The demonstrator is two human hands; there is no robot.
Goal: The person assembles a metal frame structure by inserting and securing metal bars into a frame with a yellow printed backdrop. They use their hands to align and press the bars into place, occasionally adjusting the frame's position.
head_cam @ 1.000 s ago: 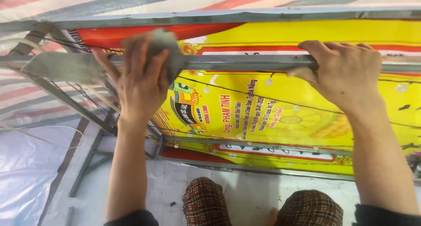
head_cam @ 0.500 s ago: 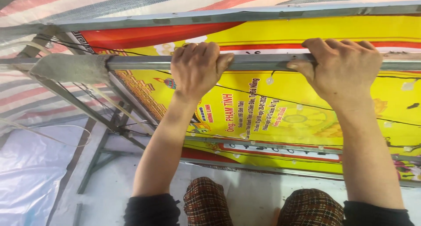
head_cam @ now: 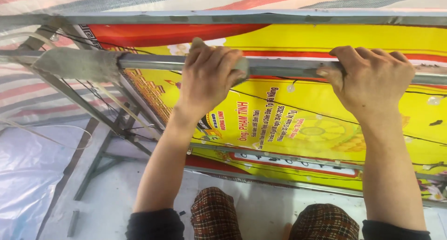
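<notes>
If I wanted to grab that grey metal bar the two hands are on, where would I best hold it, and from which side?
Grip the grey metal bar on the bare stretch between the left hand and the right hand, coming from above with fingers curled over the top. It runs level and is slim and round enough for a hand to wrap. I would probably skip the dull, flattened left end.

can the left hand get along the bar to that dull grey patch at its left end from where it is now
Probably yes. The left hand grips the metal bar with a grey pad under its fingers, and the stretch of bar between it and the dull grey patch looks bare, with nothing across it.
</notes>
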